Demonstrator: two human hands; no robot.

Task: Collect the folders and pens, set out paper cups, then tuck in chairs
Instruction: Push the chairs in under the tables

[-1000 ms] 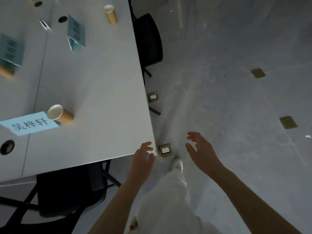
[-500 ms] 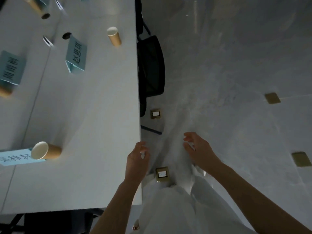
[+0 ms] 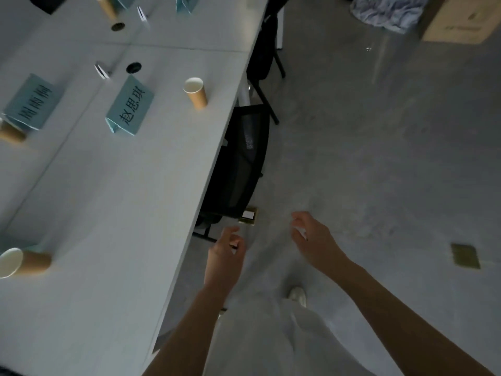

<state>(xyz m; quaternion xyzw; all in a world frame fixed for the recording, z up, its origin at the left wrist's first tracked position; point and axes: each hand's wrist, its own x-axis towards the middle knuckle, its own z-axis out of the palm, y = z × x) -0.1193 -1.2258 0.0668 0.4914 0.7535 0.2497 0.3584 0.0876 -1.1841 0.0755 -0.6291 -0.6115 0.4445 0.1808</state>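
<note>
In the head view, you stood beside the long white surface (image 3: 113,202) with both hands out in front of you over the floor. Your left hand (image 3: 225,256) had its grip loosely curled and held nothing; your right hand (image 3: 311,240) was spread open and likewise empty. Paper cups were already set out: one upright paper cup (image 3: 196,93) near the edge beside a blue name card (image 3: 130,107), and a nearer paper cup (image 3: 24,263) at the left border. No folders or pens showed on the visible part of the surface, so collecting looked finished here. The black mesh chair (image 3: 241,161) just ahead of your left hand sat partly under the edge, its back still sticking out. Tucking chairs appeared to be what remained, starting with this one.
</note>
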